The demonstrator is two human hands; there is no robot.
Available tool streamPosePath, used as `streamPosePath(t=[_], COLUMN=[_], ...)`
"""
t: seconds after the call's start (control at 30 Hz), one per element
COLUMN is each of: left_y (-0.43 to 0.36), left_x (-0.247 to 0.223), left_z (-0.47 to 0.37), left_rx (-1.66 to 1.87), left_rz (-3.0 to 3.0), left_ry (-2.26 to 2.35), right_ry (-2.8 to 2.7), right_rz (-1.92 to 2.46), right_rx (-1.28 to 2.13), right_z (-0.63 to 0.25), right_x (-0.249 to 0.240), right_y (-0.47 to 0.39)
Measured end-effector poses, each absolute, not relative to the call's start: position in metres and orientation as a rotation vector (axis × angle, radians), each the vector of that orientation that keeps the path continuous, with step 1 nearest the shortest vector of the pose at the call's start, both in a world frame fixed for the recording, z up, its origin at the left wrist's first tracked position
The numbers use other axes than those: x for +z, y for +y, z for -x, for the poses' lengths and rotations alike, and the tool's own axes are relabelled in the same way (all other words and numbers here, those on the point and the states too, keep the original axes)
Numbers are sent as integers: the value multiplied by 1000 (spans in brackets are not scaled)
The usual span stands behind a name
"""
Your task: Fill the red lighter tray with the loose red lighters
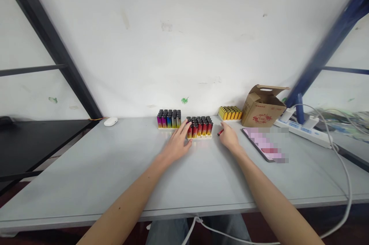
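Flanking the red lighter tray (199, 127), both hands (176, 143) rest near the wall.

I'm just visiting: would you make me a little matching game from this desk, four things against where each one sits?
Things:
1. white mouse
2. cardboard box
3. yellow lighters
4. red lighter tray

Places:
A. between the two hands, left hand touching it
B. far left of the table, by the wall
C. right of the yellow lighters, flap open
D. by the wall, just left of the box

Pairs: 1-B, 2-C, 3-D, 4-A
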State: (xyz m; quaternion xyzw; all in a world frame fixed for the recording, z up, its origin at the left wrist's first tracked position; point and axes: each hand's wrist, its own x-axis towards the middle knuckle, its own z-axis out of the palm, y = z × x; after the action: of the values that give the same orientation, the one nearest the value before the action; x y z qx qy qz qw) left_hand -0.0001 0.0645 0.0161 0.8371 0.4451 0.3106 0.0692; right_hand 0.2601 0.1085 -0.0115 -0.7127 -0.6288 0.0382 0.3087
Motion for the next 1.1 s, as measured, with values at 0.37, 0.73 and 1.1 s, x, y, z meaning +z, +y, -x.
streamPosePath(t=[0.37, 0.73, 1.1], left_y=[63, 63, 63], left_x=[19, 18, 18], left_z=[0, 0, -1], left_rx=[908, 898, 885], left_rz=[-2508, -2506, -2516], left_ry=[1348, 1360, 1356], right_ry=[-1821, -1500, -1109], right_rz=[1909, 1469, 1089], right_rx=[-78, 331, 974], right_z=[-258, -250, -237], right_x=[-5, -12, 5], right_y=[105, 113, 109])
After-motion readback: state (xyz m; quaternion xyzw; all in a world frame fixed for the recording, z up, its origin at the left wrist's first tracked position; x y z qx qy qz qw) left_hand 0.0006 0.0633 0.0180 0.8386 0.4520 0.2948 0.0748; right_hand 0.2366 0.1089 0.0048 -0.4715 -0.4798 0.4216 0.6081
